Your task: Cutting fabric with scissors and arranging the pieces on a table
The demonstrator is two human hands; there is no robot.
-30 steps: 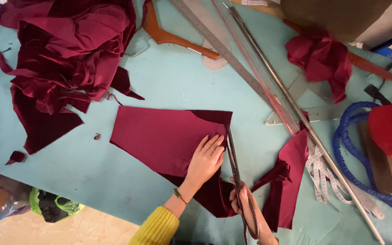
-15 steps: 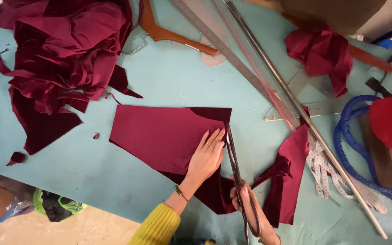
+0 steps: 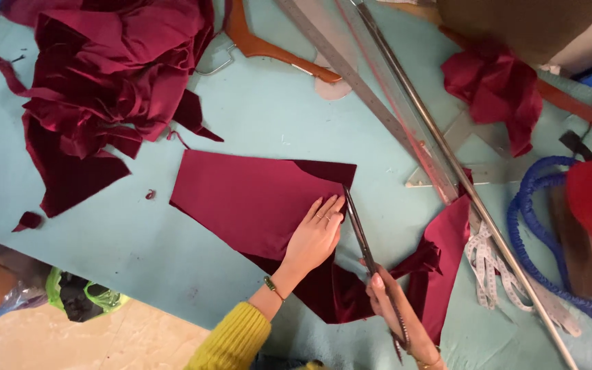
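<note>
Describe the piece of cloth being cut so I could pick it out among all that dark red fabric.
Start at the pale blue table and look to its middle, below the crumpled heap of red cloth at upper left. The flat maroon piece lies spread smooth, pressed by the left hand, with scissors in the right hand along its right edge. Unlike its neighbours, it is unwrinkled and straight-edged.

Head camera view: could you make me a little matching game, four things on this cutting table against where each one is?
1 scissors
2 left hand
3 wooden hanger
4 tape measure

a flat on the dark red fabric panel
b top of the table, beside the heap of red cloth
c in the right hand
d right, by the long metal rod

Pairs: 1-c, 2-a, 3-b, 4-d
</note>
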